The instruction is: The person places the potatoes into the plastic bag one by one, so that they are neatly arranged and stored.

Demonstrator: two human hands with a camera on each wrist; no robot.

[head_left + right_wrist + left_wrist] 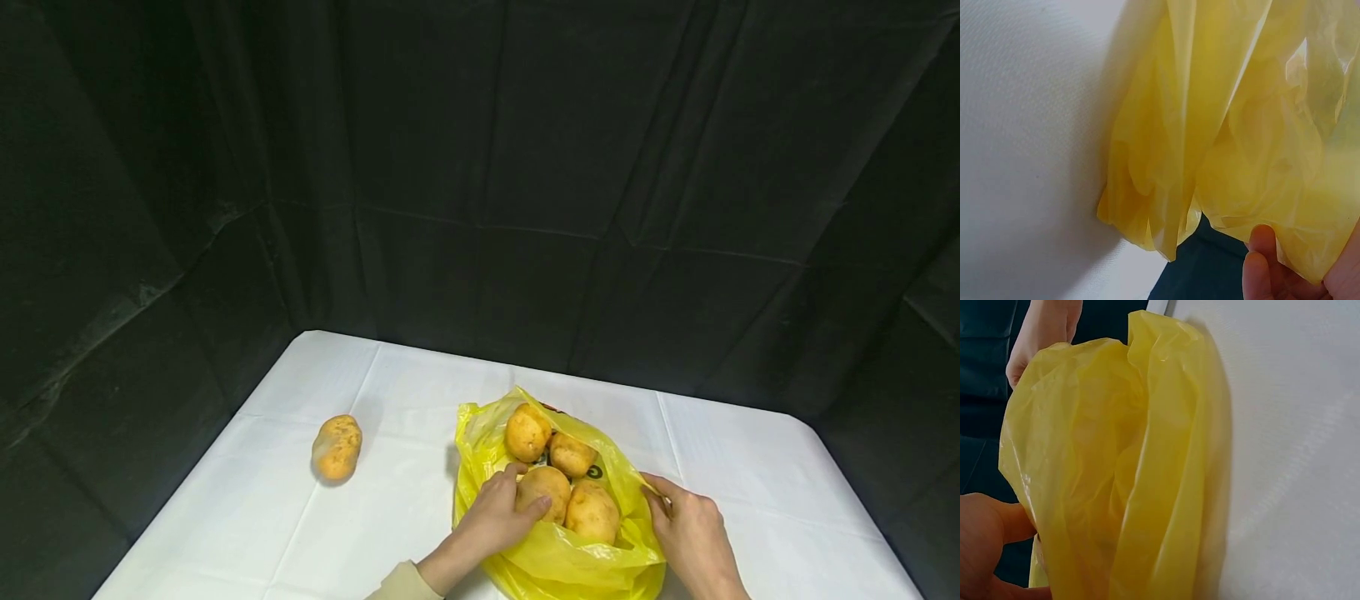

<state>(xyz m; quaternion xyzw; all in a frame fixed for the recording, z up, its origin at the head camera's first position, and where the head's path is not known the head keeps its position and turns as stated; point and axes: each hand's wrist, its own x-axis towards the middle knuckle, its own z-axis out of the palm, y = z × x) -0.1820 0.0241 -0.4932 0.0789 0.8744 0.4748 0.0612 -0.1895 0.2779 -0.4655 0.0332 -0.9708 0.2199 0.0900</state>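
A yellow plastic bag (570, 567) lies with its mouth open toward the back, several potatoes inside. My left hand (495, 510) reaches over its near-left rim and holds the front-left potato (546, 490) between thumb and fingers. Beside that one sits a large potato (592, 512); behind them are a rounder potato (527, 432) and another potato (573, 455). At the bag's right rim, my right hand (693, 529) pinches the plastic. The left wrist view mostly shows the bag's yellow side (1166, 456), which hides the potatoes. Fingers (1263, 244) of the right hand touch the bag's edge in the right wrist view.
One potato (337, 448) lies by itself on the white-covered table (405, 500), left of the bag. Black cloth (480, 183) hangs behind the table and along both sides.
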